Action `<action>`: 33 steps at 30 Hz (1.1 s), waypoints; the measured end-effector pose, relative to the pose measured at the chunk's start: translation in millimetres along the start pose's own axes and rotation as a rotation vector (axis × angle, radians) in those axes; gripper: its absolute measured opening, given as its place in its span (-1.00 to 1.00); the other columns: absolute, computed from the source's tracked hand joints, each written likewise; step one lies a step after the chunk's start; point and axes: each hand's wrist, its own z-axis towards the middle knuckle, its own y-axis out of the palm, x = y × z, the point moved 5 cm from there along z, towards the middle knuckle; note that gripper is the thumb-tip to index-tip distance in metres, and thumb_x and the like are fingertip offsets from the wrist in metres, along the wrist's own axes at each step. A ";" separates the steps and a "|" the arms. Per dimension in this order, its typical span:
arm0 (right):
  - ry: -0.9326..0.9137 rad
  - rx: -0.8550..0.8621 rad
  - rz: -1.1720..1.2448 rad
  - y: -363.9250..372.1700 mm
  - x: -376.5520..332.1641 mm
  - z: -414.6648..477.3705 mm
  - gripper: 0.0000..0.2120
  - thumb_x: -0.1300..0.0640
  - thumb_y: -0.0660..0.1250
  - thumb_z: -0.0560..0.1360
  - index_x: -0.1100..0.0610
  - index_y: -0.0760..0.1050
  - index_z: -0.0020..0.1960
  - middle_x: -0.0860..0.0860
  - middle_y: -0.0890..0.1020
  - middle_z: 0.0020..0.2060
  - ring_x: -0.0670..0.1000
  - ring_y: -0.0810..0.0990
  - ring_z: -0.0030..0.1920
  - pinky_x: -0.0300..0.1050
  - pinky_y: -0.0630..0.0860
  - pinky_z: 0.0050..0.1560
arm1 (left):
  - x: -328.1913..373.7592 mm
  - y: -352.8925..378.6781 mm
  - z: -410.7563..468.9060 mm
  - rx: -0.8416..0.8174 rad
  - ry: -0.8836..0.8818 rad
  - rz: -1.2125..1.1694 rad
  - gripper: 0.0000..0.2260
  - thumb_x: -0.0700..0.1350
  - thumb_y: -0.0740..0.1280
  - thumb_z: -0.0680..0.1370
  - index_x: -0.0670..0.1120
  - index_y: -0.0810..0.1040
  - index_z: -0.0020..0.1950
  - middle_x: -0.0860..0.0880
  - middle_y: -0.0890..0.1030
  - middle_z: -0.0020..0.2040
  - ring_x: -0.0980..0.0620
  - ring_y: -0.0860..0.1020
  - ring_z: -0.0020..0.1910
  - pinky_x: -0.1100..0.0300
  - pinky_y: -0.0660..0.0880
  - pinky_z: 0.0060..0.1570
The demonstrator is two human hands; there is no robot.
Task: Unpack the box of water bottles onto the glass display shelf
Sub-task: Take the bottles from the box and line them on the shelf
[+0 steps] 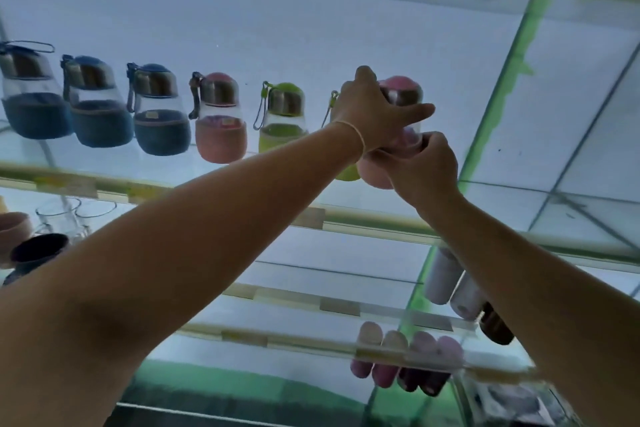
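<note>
A row of small glass water bottles stands on the glass display shelf (214, 185): three with blue sleeves (100, 121), one pink (220, 140), one green (279, 135). At the row's right end is a pink bottle (403, 90) with a metal neck and pink cap. My left hand (370, 111) grips its upper part from the left. My right hand (426, 166) holds its pink lower part from below and the right. A second green bottle (347, 174) is mostly hidden behind my left wrist. The box is out of view.
Lower glass shelves hold clear glasses (65, 215) and cups (38, 250) at the left, white and dark tumblers (460, 291) at the right, and several pink and purple rounded items (405, 357) below. A green-edged glass partition (498, 87) bounds the shelf on the right.
</note>
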 end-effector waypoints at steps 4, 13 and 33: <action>0.060 -0.012 -0.012 -10.9 28.7 20.7 -0.29 -0.25 0.60 0.19 0.15 0.46 0.13 -0.06 0.61 -0.05 -0.05 0.60 -0.08 -0.21 0.46 -0.19 | 4.0 36.5 13.1 -0.054 0.015 0.080 -0.35 0.25 0.53 0.31 -0.10 0.38 0.18 -0.04 0.55 0.04 0.00 0.54 -0.02 0.17 0.44 -0.11; 0.173 -0.149 -0.061 -11.2 67.0 58.4 -0.35 -0.29 0.58 0.17 0.15 0.57 0.05 -0.02 0.65 -0.18 -0.06 0.63 -0.16 -0.22 0.39 -0.36 | -1.8 86.0 38.5 -0.128 0.041 0.243 -0.38 0.17 0.51 0.38 -0.10 0.35 0.26 -0.06 0.58 0.11 -0.05 0.56 0.05 0.12 0.52 0.03; 0.199 -0.261 -0.075 5.6 64.8 73.9 -0.46 -0.17 0.60 0.25 0.11 0.50 0.03 -0.05 0.59 -0.17 -0.11 0.55 -0.14 -0.22 0.40 -0.28 | -15.7 87.3 53.3 -0.122 0.032 0.323 -0.40 0.18 0.48 0.42 -0.11 0.34 0.26 -0.05 0.54 0.04 0.00 0.49 -0.05 0.18 0.39 -0.07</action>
